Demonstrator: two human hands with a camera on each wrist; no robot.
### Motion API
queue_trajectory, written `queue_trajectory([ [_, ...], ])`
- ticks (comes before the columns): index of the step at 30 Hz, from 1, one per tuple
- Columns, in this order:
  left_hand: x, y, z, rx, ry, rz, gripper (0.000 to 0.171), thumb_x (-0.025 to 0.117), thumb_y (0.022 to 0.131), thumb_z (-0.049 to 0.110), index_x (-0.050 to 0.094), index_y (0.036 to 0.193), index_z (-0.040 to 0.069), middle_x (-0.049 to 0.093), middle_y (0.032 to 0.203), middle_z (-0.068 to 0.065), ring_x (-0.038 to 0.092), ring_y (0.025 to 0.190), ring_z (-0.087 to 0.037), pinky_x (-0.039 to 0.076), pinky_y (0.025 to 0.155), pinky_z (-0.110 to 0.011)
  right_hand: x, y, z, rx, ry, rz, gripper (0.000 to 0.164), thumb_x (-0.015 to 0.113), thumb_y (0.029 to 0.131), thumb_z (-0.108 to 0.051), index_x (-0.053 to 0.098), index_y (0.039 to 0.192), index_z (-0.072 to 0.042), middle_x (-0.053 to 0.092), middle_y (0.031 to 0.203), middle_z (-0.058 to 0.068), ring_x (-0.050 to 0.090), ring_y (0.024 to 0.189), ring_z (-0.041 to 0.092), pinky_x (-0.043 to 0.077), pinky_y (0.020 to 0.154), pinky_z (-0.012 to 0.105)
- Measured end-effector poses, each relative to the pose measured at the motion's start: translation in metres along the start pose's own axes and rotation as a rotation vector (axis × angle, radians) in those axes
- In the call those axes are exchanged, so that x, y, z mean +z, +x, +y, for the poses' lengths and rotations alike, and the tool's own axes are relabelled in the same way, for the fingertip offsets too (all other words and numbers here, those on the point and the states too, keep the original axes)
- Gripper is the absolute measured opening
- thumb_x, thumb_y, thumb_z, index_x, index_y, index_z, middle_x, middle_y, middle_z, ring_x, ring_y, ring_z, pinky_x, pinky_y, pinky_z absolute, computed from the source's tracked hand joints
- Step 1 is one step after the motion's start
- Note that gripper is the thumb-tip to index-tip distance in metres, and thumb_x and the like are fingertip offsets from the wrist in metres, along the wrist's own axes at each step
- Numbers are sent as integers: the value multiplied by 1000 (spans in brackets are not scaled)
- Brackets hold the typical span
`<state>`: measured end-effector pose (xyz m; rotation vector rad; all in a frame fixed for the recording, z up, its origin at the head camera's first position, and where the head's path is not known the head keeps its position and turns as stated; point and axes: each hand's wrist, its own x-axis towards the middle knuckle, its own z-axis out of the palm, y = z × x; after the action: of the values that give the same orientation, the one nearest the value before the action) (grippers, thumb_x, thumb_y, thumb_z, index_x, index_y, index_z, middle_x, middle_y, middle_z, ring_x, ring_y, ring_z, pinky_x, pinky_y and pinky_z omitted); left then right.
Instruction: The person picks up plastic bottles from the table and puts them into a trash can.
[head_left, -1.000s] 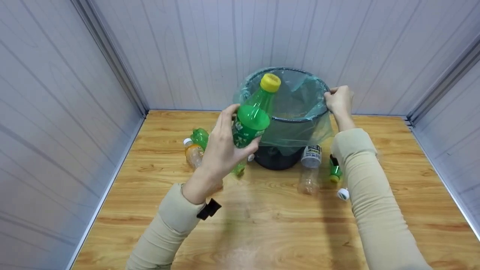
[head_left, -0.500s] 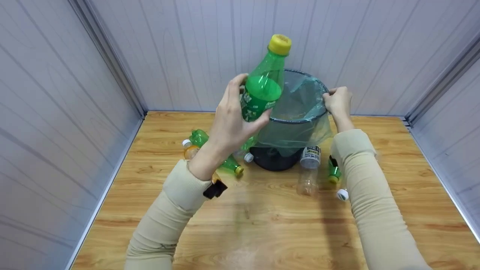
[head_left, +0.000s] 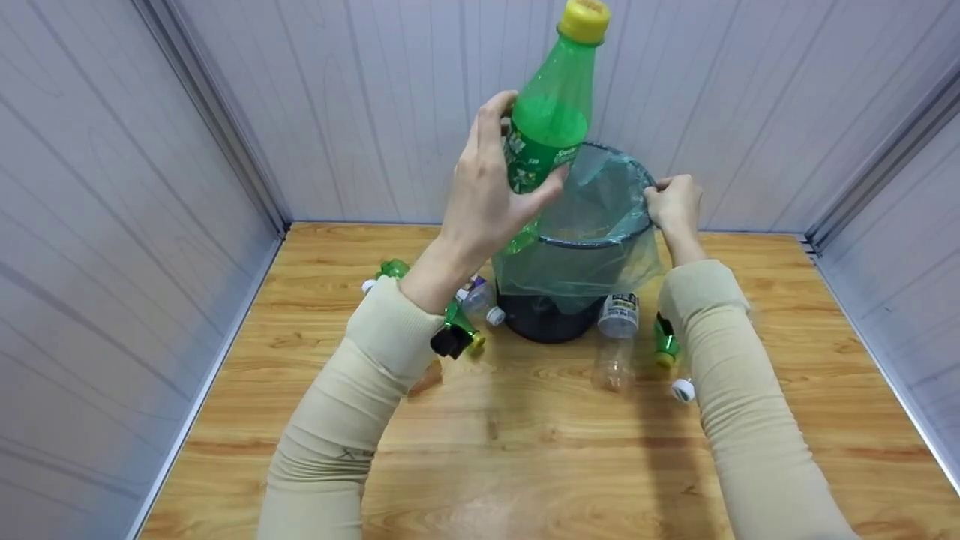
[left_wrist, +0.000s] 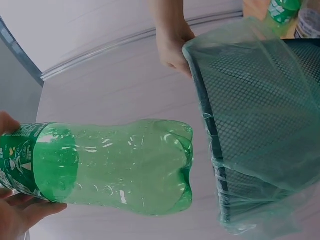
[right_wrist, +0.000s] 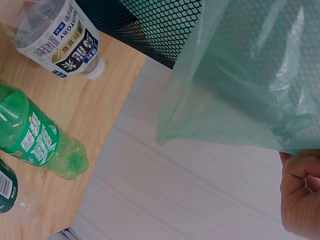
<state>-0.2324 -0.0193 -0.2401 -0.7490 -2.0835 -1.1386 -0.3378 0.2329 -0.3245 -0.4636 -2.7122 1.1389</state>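
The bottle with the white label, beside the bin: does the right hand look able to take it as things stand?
Probably not: the right hand is busy gripping the bin liner. If it let go, the white-labelled bottle seems reachable, since its near end lies uncovered.

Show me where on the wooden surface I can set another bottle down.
Widest: the wooden surface between left sleeve and right sleeve, nearer than the bottles. Narrower: between left wall and left sleeve, and between right sleeve and right wall. Crowded: either side of the bin, where the bottles lie.
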Motion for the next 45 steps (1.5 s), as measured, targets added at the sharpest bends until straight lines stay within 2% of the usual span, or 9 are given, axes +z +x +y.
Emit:
queue_trajectory([
  [6,11,8,-8,7,-27,63,68,66,77,25,28,126,-2,43,117,-15,48,103,-16,39,84,-20,0,0,0,8,0,-7,33,42,90,-13,56,117,2,56,112,19,55,95,27,45,77,36],
  [13,22,17,-18,10,-70,121,68,67,77,24,27,125,-3,42,117,-15,45,105,-17,40,84,-21,-1,-1,0,3,0,-5,33,42,90,-13,57,116,2,57,111,20,56,90,25,46,73,33],
  [18,31,22,-26,-41,-121,119,68,66,77,25,28,125,-2,42,117,-14,45,105,-17,40,84,-22,-2,-1,0,4,-2,-7,33,42,90,-13,58,114,2,58,108,19,54,83,22,45,69,32],
  [23,44,24,-35,-85,-119,131,67,66,77,26,28,125,-1,42,118,-13,46,103,-17,40,82,-21,-1,-1,1,8,5,-6,33,42,91,-13,57,116,1,57,111,19,54,89,24,45,73,33],
  [32,68,24,-51,-97,-152,133,67,67,77,22,27,125,-1,41,118,-14,46,101,-17,40,82,-21,-1,-1,0,4,5,7,32,42,91,-13,58,114,2,58,110,19,55,90,24,46,73,33],
  [41,85,22,-61,-176,-146,111,66,67,77,21,27,125,-1,41,117,-14,45,102,-19,39,83,-21,-1,0,1,-10,26,22,32,43,89,-10,57,116,3,57,113,19,55,97,27,45,77,34],
  [45,92,20,-65,-221,-176,99,66,67,77,20,26,125,0,39,118,-13,44,104,-18,37,85,-21,-1,0,1,-12,39,19,33,43,89,-10,56,116,2,57,112,19,55,94,25,45,74,32],
])
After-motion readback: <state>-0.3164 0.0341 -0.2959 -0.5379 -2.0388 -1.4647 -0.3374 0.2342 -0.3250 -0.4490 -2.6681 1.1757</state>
